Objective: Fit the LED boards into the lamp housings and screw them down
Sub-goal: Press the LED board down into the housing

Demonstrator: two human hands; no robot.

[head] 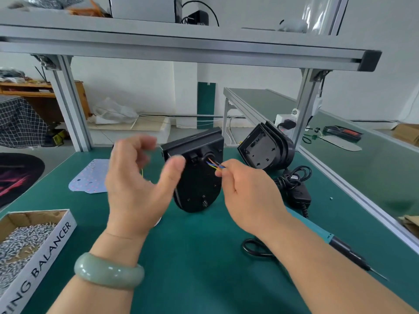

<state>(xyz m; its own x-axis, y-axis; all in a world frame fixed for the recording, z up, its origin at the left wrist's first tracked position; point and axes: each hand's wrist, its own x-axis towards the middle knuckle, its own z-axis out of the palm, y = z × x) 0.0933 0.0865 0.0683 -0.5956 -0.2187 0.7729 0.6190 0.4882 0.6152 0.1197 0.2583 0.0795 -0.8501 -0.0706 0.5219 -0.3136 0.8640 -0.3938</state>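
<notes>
On the tabletop (204, 245) stands the lamp housing (199, 177), probably light and rigid, best gripped by its rim, while the right hand (247, 191) pinches its delicate wires (214, 165) and the left hand (136, 182) hovers open, empty.

The left hand (133, 177) is blurred at its fingertips. It covers the left edge of the black D-shaped plastic lamp housing (199, 177) and the right corner of the pale perforated LED board (90, 177). The thin coloured wires (214, 165) end unseen inside the pinch of the right hand (247, 193). The right forearm (317, 264) hides much of the teal-and-black electric screwdriver (347, 249). The cardboard box of silver screws (52, 250) runs off the left edge, which cuts its lettering. A pale speck (331, 198) on the green mat (204, 257), to the right, is too small to tell.
</notes>
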